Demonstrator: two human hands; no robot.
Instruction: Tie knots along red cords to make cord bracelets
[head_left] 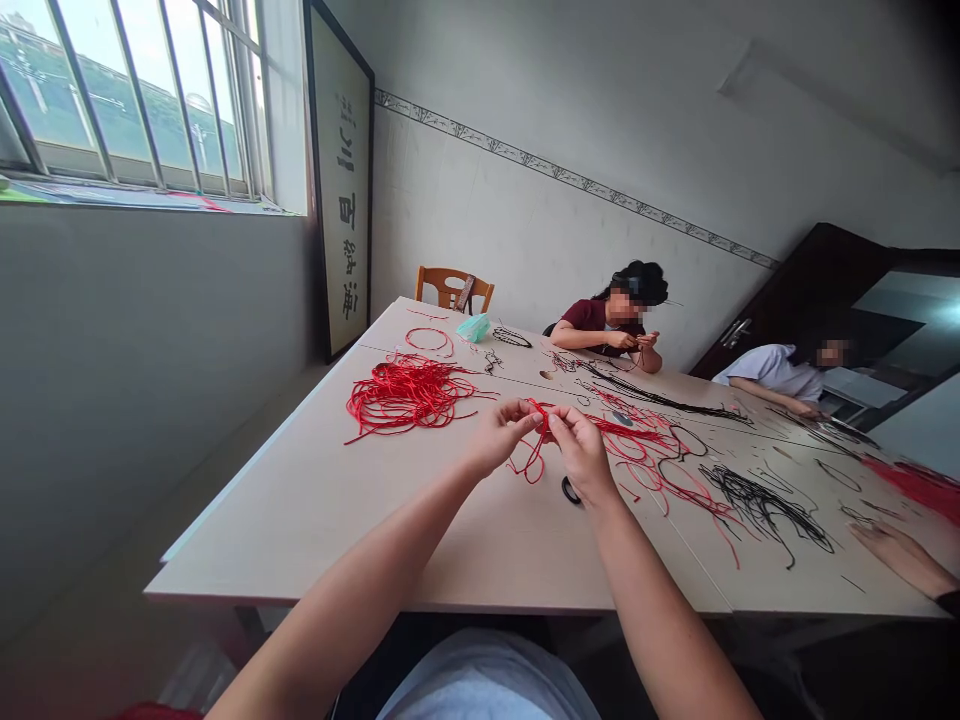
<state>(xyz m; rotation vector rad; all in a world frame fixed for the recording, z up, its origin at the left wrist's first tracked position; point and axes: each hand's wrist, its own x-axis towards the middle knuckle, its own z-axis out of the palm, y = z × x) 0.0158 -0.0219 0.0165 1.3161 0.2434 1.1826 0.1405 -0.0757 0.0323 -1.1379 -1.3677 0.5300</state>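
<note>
Pinching red cord (538, 407) between fingertips above the desk (300, 530), the left hand (498, 436) and right hand (583, 455) sit close together, apparently to steady its strands, with the red bundle (409, 392) lying apart, likely against tangling.

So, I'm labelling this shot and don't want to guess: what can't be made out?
All in the head view:
- How the red cord crosses: hidden by fingers of the left hand and right hand.
- Black ring's right side: behind the right wrist.
- Body beyond the far-right hand: cut off by the edge.
</note>
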